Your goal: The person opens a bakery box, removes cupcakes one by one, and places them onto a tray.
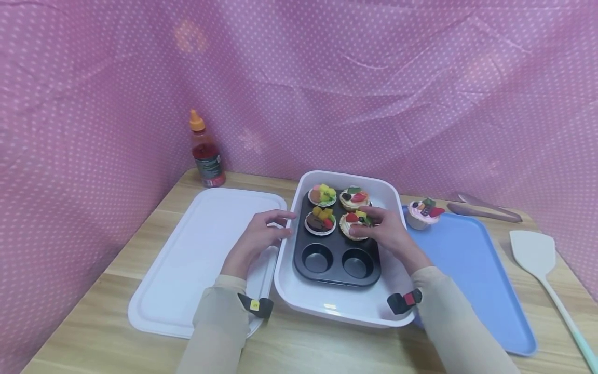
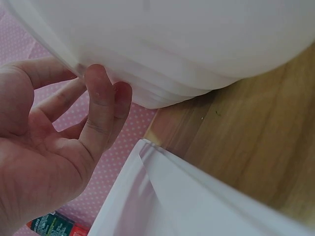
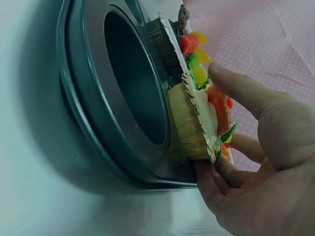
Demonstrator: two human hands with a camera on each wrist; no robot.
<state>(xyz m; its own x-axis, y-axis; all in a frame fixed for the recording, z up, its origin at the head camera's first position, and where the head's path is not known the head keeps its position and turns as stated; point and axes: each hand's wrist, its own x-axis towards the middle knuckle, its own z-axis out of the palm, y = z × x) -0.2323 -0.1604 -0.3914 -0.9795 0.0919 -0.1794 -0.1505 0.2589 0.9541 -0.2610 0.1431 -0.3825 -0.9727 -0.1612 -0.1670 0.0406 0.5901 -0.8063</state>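
My right hand reaches over a dark muffin tin, thumb and fingers around the sides of a fruit-topped cupcake with cream. In the right wrist view, that cupcake's gold paper cup stands at the tin, fingertips at its rim. Three other cupcakes occupy neighbouring cups, among them a chocolate one; the two nearest cups hold nothing. The tin lies inside a deep white tray. At the tray's left side, my left hand rests its loosely bent fingers against the outer wall below the rim.
A white lid-like board lies left, a sauce bottle behind it. On the right, a blue tray bears another cupcake at its back corner. Tongs and a pale spatula lie beyond. A pink dotted cloth hangs behind.
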